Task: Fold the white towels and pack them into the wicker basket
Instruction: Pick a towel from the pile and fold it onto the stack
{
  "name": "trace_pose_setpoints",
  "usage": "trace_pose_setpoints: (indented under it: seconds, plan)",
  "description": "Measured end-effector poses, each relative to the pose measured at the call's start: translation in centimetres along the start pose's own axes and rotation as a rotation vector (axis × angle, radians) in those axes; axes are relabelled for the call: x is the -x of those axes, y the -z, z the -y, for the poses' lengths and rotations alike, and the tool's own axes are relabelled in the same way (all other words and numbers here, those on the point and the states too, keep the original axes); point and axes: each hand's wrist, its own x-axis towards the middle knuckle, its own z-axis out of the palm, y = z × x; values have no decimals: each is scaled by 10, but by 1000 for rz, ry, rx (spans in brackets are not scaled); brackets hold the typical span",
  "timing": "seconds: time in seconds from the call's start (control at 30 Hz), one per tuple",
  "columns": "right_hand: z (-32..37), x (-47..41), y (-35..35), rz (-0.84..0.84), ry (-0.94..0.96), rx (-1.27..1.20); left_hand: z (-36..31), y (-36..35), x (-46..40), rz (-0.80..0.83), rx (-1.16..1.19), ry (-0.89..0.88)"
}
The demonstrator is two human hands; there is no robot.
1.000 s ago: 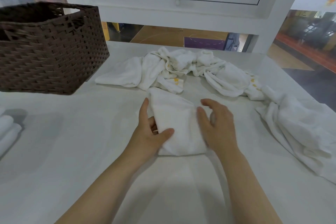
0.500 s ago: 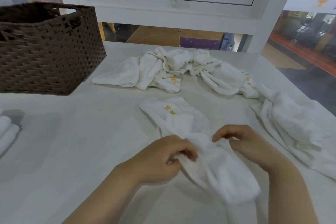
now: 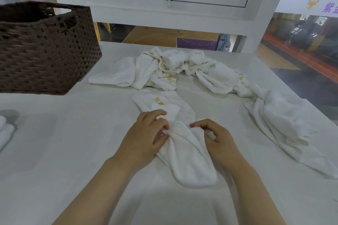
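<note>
A white towel [image 3: 184,144] lies bunched on the table [image 3: 76,151] right in front of me. My left hand [image 3: 146,135] and right hand [image 3: 217,139] each pinch its middle; loose towels [image 3: 164,67] lie beyond, the basket [image 3: 45,49] far left

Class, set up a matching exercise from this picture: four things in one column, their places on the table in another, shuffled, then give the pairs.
Things:
1. wicker basket
2. towel being folded
3. crumpled towel pile
4. folded towels

Places:
A. at the left edge of the view, near side
B. far left of the table
C. between the left hand and right hand
D. far middle, below the window

Pairs: 1-B, 2-C, 3-D, 4-A
</note>
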Motion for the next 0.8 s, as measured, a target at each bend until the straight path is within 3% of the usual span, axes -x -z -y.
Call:
trace_pose_setpoints:
  seconds: [0.17,0.27,0.4,0.5,0.57,0.63,0.7,0.8]
  plan:
    - [-4,-3,-1,-73,107,128,6,10,0,74,78,113]
    - [-9,-4,1,-108,136,180,16,17,1,237,114,176]
    - [-9,-3,-1,-99,74,157,25,25,2,360,176,186]
    - [-7,-6,-2,-176,-61,-45,28,37,3,421,259,170]
    - [-12,-11,1,-289,-124,-78,27,40,3,351,356,164]
    - [-19,-15,4,-377,-172,-1,25,35,1,183,413,216]
    - [-25,-16,5,-339,-209,103,21,25,-2,58,437,315]
    - [-28,-13,5,-206,-224,157,16,9,-3,36,414,452]
